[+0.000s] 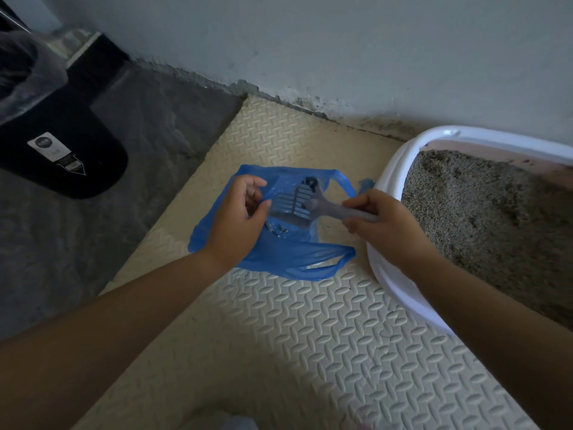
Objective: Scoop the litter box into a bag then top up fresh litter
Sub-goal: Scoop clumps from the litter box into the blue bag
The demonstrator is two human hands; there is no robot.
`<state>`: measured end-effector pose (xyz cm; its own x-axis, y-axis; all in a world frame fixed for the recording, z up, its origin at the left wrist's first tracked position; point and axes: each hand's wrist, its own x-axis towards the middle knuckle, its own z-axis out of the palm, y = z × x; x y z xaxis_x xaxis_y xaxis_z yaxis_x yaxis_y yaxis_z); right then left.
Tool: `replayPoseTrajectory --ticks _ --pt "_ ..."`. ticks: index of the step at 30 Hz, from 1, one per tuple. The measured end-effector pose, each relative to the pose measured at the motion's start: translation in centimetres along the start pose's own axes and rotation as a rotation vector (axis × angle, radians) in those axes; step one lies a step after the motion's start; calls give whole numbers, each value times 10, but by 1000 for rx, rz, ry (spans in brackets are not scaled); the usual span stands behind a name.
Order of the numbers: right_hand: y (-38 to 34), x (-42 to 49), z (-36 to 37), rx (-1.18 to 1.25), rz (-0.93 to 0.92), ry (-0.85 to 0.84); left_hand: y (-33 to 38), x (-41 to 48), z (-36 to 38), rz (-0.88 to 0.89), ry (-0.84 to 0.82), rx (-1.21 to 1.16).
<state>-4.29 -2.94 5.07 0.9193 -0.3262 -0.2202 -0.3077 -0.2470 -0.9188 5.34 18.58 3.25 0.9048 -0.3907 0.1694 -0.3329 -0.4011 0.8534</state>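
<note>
The right hand [384, 225] is wrapped around the handle of a grey slotted scoop [297, 203], so it's closed on that. The left hand [245, 209] pinches the upper lip of a blue plastic bag [279, 252], fingers curled, holding the mouth open. The scoop's head sits inside the bag's mouth, showing through the thin plastic, with a dark clump near its far end. A few bits look like they're already lying in the bag below the scoop.

The thing that matters for the next move: the scoop's long axis runs roughly left to right, handle pointing toward the litter box [390, 169], head pointing toward the left hand. The box sits just to the right of the right hand, its white rim close under that wrist, with grey litter [483, 206] heaped inside. So the right hand is clearly the nearer one for going back in, probably just a swing rightward over the rim.

The bag lies near the middle of the cream foam mat [294, 336], closer to its far edge by the wall.
</note>
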Motion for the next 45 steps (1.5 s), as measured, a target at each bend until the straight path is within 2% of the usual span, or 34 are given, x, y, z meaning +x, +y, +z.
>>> replayPoseTrajectory --ticks 4,13,15,17,19,22,24,26,28,30,33,35,42,45 --pt "-2 -14 -16 273 186 -28 1 1 6 14 -7 28" --pt "23 -57 -71 490 405 -20 0 1 24 17 -50 52" --pt "28 -63 -80 536 429 10 1 1 27 17 -71 124" --pt "29 -68 -90 571 425 17 0 3 28 60 -106 328" --pt "27 -73 -99 572 395 -15 2 6 29 231 -140 595" --pt "28 -78 -111 553 351 -3 6 15 35 609 -217 922" --pt "30 -78 -121 570 318 39 4 18 41 812 -340 1102" --pt "31 -79 -131 592 292 84 -2 20 46 896 -523 1225" --pt "37 -79 -139 619 281 118 -12 23 51 904 -722 1346" --pt "43 -79 -143 647 286 143 -20 28 56 879 -808 1375" --pt "57 -77 -143 664 303 191 -22 29 61 750 -861 1248" --pt "64 -77 -140 679 322 214 -27 30 65 657 -921 1247" --pt "79 -76 -139 734 357 232 -41 37 78 749 -1017 1290" --pt "85 -75 -139 770 364 251 -40 39 81 730 -1032 1287"
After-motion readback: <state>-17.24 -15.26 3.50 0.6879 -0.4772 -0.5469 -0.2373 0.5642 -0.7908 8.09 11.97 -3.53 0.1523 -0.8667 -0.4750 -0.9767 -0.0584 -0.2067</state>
